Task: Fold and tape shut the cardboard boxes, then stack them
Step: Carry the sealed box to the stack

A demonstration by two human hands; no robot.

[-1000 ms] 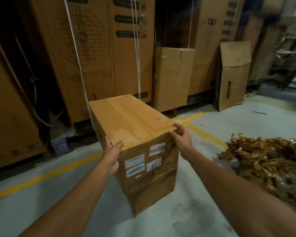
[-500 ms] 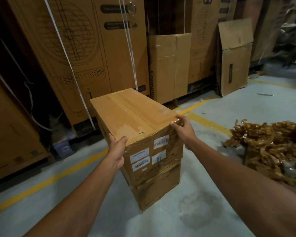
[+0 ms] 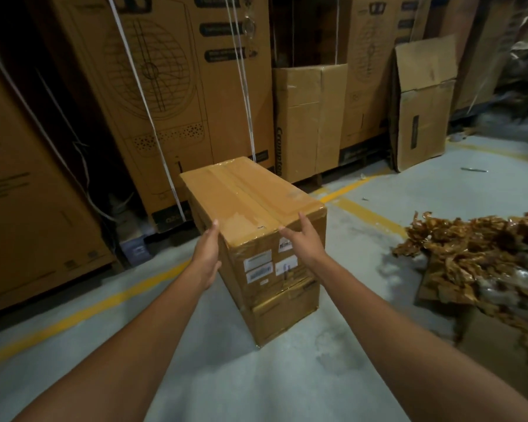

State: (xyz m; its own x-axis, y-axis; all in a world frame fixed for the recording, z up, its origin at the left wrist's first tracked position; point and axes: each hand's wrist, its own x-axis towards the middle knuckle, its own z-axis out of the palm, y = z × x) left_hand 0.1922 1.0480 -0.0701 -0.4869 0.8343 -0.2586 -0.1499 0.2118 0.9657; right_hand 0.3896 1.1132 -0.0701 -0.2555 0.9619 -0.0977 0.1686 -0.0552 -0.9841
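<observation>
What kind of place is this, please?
Probably a warehouse or storeroom: tall printed cartons stand in a row, yellow lines mark the concrete floor, and both hands rest on a taped box.

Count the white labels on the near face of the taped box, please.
4 showing: two stacked white labels at left, one at lower right, one at upper right partly under the right hand. The hand may hide more.

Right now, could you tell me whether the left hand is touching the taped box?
Touching. The head view shows the left hand pressed flat against the left side of the taped box, no gap showing.
</observation>
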